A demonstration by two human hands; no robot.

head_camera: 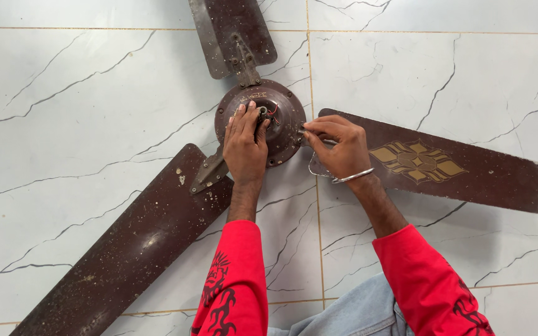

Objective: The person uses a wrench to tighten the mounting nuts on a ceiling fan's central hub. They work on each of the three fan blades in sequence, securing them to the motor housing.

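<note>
Head camera looks down at the round dark brown metal motor housing of a ceiling fan (281, 121), lying on the white marble-pattern tiled floor (94, 93), near its top edge. My left hand (245, 140) rests on the hub, fingers pressing at the centre wires. My right hand (337, 146) pinches something small at the hub's right rim; a thin wire loop hangs below. Three dusty brown blades (132, 249) spread outward. I judge I am loosening the hub; next needs steady holding.

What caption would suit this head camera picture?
Left hand on the hub of a brown ceiling fan on marble floor; right hand at its rim.
</note>
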